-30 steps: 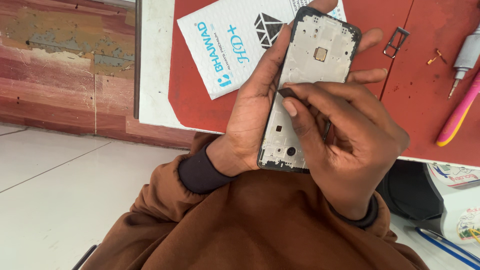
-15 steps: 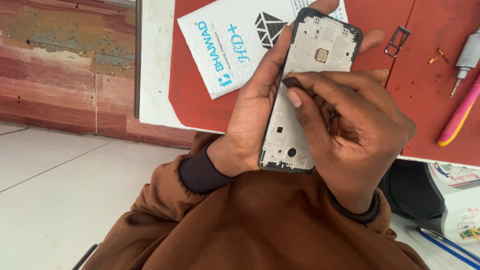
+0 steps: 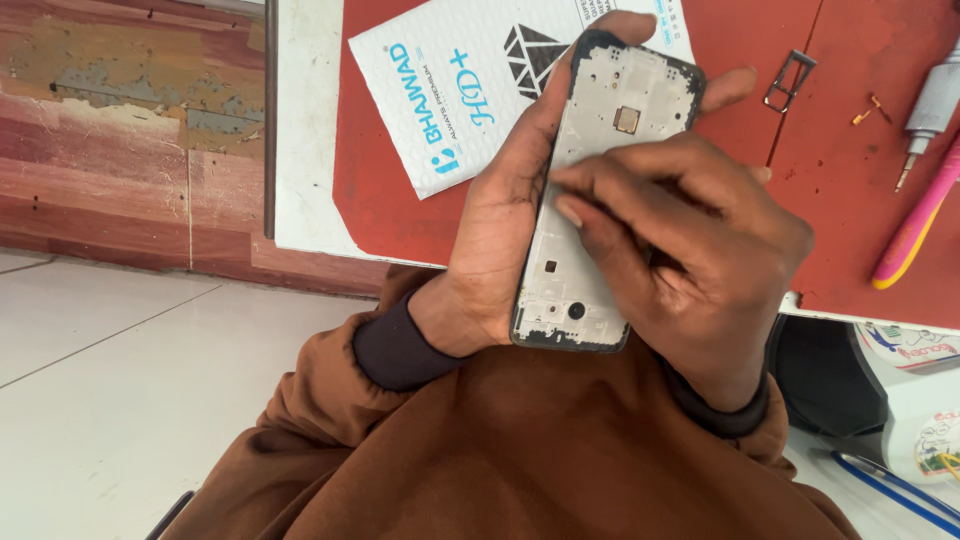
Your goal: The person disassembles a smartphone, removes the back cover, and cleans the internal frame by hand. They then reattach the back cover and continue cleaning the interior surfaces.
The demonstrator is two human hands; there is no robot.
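Phone frame (image 3: 590, 190), stripped to its grey inner plate with no board or screen fitted, is held above the red desk (image 3: 830, 170) edge. Left hand (image 3: 500, 240) grips it from behind, fingers wrapped round the far side. Right hand (image 3: 690, 260) presses pinched fingertips on the plate's middle; whether they hold a small part cannot be told. Tray slot piece (image 3: 789, 80), screws (image 3: 868, 108) and screwdriver (image 3: 925, 115) lie apart, so reassembly appears outstanding.
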